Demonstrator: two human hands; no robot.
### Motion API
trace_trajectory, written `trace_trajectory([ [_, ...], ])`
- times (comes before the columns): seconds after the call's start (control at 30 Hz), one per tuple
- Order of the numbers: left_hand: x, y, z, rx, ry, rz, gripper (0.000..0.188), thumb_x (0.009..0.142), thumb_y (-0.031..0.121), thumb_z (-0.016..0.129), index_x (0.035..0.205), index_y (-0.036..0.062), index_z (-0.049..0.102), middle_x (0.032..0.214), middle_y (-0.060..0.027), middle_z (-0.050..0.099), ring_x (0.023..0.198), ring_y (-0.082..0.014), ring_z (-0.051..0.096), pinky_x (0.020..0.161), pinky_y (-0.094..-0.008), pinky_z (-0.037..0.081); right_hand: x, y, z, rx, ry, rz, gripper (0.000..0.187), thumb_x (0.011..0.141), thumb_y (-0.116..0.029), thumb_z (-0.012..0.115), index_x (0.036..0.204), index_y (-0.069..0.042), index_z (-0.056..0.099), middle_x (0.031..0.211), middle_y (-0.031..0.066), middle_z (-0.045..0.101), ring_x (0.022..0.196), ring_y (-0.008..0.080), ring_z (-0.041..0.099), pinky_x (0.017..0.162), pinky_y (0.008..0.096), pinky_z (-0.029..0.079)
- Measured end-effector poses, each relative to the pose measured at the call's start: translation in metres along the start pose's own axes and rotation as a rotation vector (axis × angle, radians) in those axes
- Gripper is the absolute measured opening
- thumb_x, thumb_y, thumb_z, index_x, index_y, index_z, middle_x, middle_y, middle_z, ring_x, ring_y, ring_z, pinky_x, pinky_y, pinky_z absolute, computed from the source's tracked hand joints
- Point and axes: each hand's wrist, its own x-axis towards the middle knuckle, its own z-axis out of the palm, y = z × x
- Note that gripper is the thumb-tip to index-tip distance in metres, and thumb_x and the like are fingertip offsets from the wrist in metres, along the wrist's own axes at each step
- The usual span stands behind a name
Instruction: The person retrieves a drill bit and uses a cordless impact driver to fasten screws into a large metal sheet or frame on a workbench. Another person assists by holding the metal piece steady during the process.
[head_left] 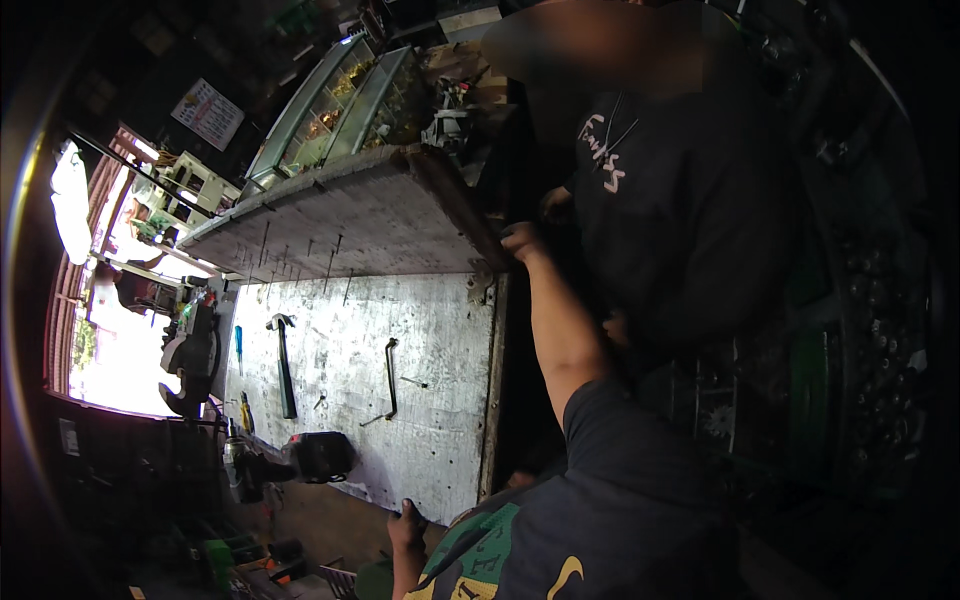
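Note:
My right arm stretches far out, and my right hand (520, 241) is closed at the dark outer edge of a raised wooden board (350, 220). Several long nails stick out of that board's face. Below it lies a pale, worn bench top (440, 400). At its near edge my left hand (406, 524) grips the rim with the thumb up; its other fingers are partly hidden. On the bench top rest a claw hammer (286, 370), a bent metal rod (391, 378), a blue screwdriver (239, 350) and a yellow-handled tool (246, 412). A cordless power tool (318, 458) sits at the near left corner.
Another person in a dark top (680, 210) stands close at the far right, beside the board. Glass-fronted cases (350, 105) rise behind the board. A bench vise (185, 365) stands at the left, near a bright window (120, 350). Dim clutter lies at the lower left.

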Motion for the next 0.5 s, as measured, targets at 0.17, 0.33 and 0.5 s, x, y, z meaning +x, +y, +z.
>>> trace_trajectory([
  [0.17, -0.006, 0.000, 0.012, -0.060, 0.114, 0.034, 0.043, 0.099, 0.046, 0.076, 0.094, 0.0102, 0.053, 0.067, 0.0017, 0.049, 0.056, -0.0141, 0.051, 0.051, -0.0345, 0.041, -0.078, -0.046, -0.008, -0.153, 0.315, -0.077, 0.020, 0.085, -0.008, 0.072, 0.103, -0.003, 0.078, 0.085, 0.0139, 0.077, 0.069, 0.0285, 0.072, 0.064, 0.0439, 0.054],
  [0.33, -0.011, 0.005, 0.014, 0.072, 0.118, -0.004, 0.043, 0.100, 0.045, 0.074, 0.092, 0.0092, 0.052, 0.071, 0.0010, 0.051, 0.063, -0.0146, 0.054, 0.056, -0.0354, 0.046, -0.128, -0.080, -0.009, -0.027, 0.212, 0.233, 0.015, 0.089, -0.010, 0.073, 0.102, -0.005, 0.081, 0.085, 0.0141, 0.078, 0.069, 0.0227, 0.073, 0.066, 0.0401, 0.055],
  [0.5, -0.009, 0.008, 0.011, 0.054, 0.119, -0.043, 0.041, 0.101, 0.043, 0.074, 0.092, 0.0107, 0.051, 0.073, 0.0019, 0.050, 0.063, -0.0142, 0.054, 0.056, -0.0340, 0.046, -0.136, -0.078, -0.008, -0.060, 0.203, 0.216, 0.019, 0.090, -0.005, 0.075, 0.108, -0.003, 0.081, 0.098, 0.0143, 0.079, 0.086, 0.0232, 0.074, 0.078, 0.0371, 0.057],
])
